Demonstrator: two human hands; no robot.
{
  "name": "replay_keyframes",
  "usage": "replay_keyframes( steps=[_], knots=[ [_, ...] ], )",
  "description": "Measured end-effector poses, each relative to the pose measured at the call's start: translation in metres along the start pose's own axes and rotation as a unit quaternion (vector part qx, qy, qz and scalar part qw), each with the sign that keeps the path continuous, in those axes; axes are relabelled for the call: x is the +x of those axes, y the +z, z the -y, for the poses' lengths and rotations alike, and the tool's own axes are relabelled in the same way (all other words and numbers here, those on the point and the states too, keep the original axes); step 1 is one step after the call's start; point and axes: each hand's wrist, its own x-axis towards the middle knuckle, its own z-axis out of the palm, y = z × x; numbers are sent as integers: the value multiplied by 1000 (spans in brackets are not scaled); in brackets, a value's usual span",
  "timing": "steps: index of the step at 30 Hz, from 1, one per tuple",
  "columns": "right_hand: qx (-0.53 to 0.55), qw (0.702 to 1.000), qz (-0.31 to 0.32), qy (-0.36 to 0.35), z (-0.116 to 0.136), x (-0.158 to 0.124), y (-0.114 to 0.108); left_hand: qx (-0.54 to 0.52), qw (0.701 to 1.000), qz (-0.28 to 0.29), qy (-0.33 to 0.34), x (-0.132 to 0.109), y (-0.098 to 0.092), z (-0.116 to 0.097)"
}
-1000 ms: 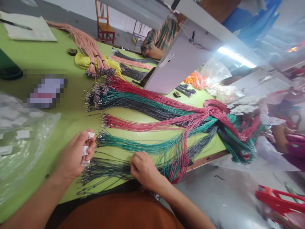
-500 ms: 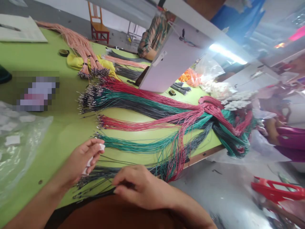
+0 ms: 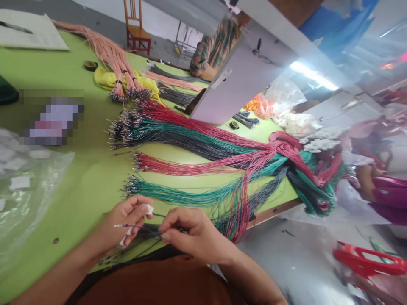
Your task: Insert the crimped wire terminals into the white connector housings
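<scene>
My left hand is closed around small white plastic connector housings. One white connector housing is pinched between thumb and forefinger, and others show lower, by the curled fingers. Close on its right, my right hand pinches a thin dark wire. The wire's crimped metal tip points left, passing in front of my left fingers. Beneath both hands lies a bundle of black wires, partly covered by them. Beyond are green wires and red wires, laid side by side with metal-tipped ends to the left.
A clear plastic bag with white pieces lies at left, below a blurred-out phone. Pink wire bundles and yellow cloth are farther back. A white panel stands upright, with a person's plaid sleeve behind it.
My right hand now has a dark wire in its pinch, lifted from the black bundle toward my left hand. My left hand has shifted right and slightly down, closer to the right hand.
</scene>
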Motion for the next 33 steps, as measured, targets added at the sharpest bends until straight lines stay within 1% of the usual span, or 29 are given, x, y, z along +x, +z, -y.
replay_keyframes(
  steps=[2,4,6,9,11,13,16,19,23,25,27,29,33],
  knots=[
    [-26,998,-58,5,-11,6,8,-11,1000,21,-19,3,3,6],
    [-81,989,-126,6,-27,12,12,-21,1000,18,-15,6,4,9],
    [-126,980,-151,2,-41,14,13,-30,999,11,-3,8,4,11],
    [-146,979,-138,-18,-51,12,11,-35,999,8,3,10,4,12],
    [-140,981,-128,-30,-51,11,10,-37,999,6,1,9,4,12],
    [-156,978,-132,-35,-49,10,8,-40,999,5,-2,9,4,11],
    [-229,962,-140,-53,-47,9,5,-45,999,5,-5,8,5,8],
    [-302,941,-129,-83,-45,10,5,-42,999,3,-6,8,6,9],
    [-359,919,-108,-120,-45,14,11,-26,1000,4,-8,9,5,13],
    [-371,914,-105,-130,-46,16,14,-22,1000,7,-11,9,4,14],
    [-353,919,-112,-132,-46,19,16,-22,1000,9,-11,10,4,14],
    [-317,932,-116,-132,-47,20,16,-22,1000,11,-11,10,3,15],
    [-275,947,-101,-129,-47,21,15,-20,1000,10,-10,10,2,16]
  ],
)
